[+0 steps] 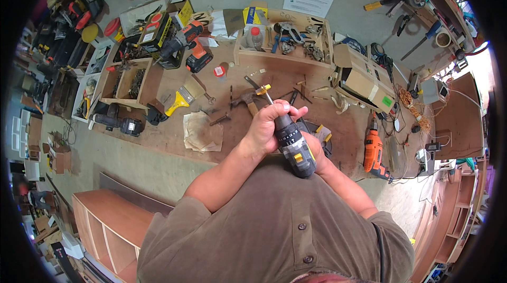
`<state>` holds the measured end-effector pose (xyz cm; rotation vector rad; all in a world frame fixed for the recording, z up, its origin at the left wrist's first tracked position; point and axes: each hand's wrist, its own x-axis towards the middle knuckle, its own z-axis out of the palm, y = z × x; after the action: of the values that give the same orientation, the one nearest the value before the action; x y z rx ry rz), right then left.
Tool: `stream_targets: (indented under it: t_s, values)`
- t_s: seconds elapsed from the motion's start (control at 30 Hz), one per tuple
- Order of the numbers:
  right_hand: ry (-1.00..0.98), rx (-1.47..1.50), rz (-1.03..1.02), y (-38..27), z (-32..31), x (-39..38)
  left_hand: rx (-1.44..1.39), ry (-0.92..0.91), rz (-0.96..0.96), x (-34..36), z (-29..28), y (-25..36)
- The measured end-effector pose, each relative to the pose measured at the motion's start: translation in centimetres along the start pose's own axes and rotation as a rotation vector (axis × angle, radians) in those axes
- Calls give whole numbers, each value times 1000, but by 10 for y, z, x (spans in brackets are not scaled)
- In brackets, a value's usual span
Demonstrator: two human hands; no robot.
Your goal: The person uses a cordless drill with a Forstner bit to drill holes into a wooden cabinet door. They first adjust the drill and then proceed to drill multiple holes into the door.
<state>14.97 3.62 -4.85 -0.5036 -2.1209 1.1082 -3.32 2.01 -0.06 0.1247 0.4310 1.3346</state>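
drill [298, 153] is before the chest [253, 198], near the desk [169, 130]: left hand [265, 123] clasps its chuck [285, 123]; right hand [313, 144] lies partly hidden, grip unclear. a stray trigger press could wrench the left fingers [278, 108].

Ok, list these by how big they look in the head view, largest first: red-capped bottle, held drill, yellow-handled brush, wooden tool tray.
1. Wooden tool tray
2. Held drill; being nearer the camera enlarges it
3. Yellow-handled brush
4. Red-capped bottle
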Motion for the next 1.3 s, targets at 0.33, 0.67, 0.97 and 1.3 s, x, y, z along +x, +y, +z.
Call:
stream_targets:
  t_s: [0.33,0.67,0.97,1.3]
  values:
    - [-3,-239,-90,1,-4,7,135,388,160,1,-1,3]
    - [55,-256,-86,-4,-6,8,42,137,25,-5,-19,-19]
    - [39,-238,-73,-3,-6,6,85,154,21,4,-28,-18]
    - [39,-290,-147,3,-5,2,-54,70,-37,-1,-17,-2]
